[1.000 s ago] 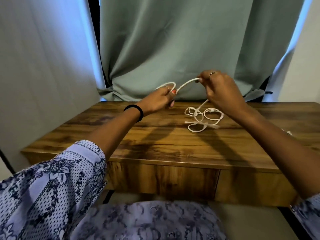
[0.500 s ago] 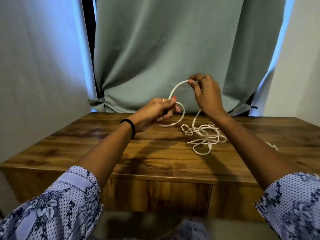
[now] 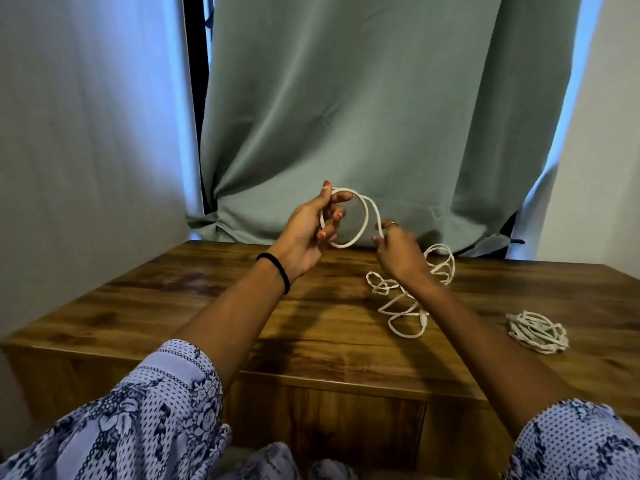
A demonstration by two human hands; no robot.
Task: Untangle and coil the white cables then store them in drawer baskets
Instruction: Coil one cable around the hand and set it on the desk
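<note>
A white cable (image 3: 363, 220) forms a loop raised above the wooden table (image 3: 207, 306). My left hand (image 3: 311, 230) holds that loop between thumb and curled fingers. My right hand (image 3: 394, 251) pinches the same cable just right of the loop, and the strand runs down behind it. The cable's loose part (image 3: 403, 306) lies in tangled loops on the table below my right wrist. A second white cable (image 3: 536, 332) lies bunched in a small heap at the right.
A green curtain (image 3: 363, 116) hangs behind the table, with pale walls on both sides. The table's front panel (image 3: 329, 417) faces me. My patterned sleeves fill the bottom corners.
My right hand came down from above the loop to its right side. My left hand rose and turned, and the loop it holds is larger. The second cable heap came into view.
</note>
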